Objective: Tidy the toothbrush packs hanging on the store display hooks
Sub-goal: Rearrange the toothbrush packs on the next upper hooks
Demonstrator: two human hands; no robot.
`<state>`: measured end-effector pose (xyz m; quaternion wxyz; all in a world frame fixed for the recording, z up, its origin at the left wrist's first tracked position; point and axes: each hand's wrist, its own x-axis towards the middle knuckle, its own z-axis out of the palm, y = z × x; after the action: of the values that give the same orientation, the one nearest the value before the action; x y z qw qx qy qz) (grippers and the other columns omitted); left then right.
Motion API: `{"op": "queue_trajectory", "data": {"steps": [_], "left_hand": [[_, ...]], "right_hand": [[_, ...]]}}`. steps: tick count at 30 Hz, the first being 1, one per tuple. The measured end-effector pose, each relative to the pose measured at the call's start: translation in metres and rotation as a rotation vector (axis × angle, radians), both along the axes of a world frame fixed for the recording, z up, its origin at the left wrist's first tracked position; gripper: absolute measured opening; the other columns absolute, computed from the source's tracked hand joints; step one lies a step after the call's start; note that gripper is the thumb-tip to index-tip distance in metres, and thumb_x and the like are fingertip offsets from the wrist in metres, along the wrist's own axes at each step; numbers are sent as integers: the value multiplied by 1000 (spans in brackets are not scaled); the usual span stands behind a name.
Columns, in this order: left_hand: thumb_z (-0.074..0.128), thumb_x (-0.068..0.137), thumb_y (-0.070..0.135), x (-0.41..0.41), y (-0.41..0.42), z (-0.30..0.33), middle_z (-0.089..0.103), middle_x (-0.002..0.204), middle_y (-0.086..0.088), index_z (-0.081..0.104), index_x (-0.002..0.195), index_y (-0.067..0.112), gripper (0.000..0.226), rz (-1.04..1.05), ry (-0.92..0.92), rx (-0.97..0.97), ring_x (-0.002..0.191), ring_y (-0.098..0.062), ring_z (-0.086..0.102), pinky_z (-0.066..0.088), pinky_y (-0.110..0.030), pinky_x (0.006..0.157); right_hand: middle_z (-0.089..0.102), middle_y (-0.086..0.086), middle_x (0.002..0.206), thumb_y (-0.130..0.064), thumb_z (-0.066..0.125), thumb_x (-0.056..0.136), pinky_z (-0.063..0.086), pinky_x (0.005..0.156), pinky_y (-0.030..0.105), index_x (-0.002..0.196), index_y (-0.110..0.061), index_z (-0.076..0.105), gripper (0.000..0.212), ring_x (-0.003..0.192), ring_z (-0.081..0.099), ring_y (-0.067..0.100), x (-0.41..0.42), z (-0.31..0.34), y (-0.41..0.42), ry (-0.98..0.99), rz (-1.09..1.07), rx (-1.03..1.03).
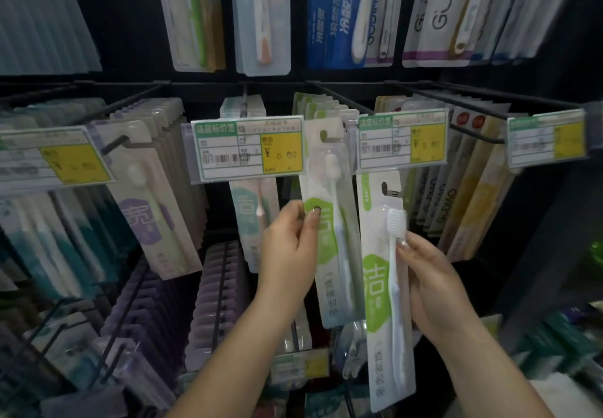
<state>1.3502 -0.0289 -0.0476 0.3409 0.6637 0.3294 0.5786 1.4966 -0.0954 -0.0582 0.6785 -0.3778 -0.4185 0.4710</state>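
Observation:
My left hand (288,247) pinches the left edge of a green-and-white toothbrush pack (331,221). That pack hangs at the front of a row of like packs (321,104) on a black hook, between two price tags. My right hand (430,283) grips a second green-and-white toothbrush pack (380,274), held upright and lower, just right of the first. Its hang hole sits below the right price tag (403,138), off any hook that I can see.
Hooks full of other packs surround these: purple ones (153,208) to the left, yellow and GUDIAO packs (470,195) to the right, more rows above and below. A price tag (248,148) hangs left of the green row. Black hook wires stick out forward.

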Motion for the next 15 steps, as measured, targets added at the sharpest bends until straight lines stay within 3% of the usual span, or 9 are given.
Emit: {"op": "queue_trajectory", "data": {"steps": [3,12,15], "left_hand": [[47,94,18,6,8,8,43,54,10,53,76,18,19,2,27,23,46,-2,38,28,-14,45],[48,93,22,14,19,10,38,47,10,40,64,32,31,20,220,38,45,-3,39,27,-18,44],[47,93,24,13,24,6,44,50,7,42,66,32,29,50,251,51,47,-6,42,31,-23,46]], "right_hand": [[76,2,84,-56,84,33,56,61,23,85,-24,76,62,77,71,14,3,3,-3,12,-20,17],[75,2,81,-62,80,38,57,61,25,85,-25,75,61,74,71,14,12,6,-6,-121,-60,21],[75,-2,79,-57,72,59,57,65,26,81,-31,74,34,74,70,12,12,10,-7,-252,-66,20]]}}
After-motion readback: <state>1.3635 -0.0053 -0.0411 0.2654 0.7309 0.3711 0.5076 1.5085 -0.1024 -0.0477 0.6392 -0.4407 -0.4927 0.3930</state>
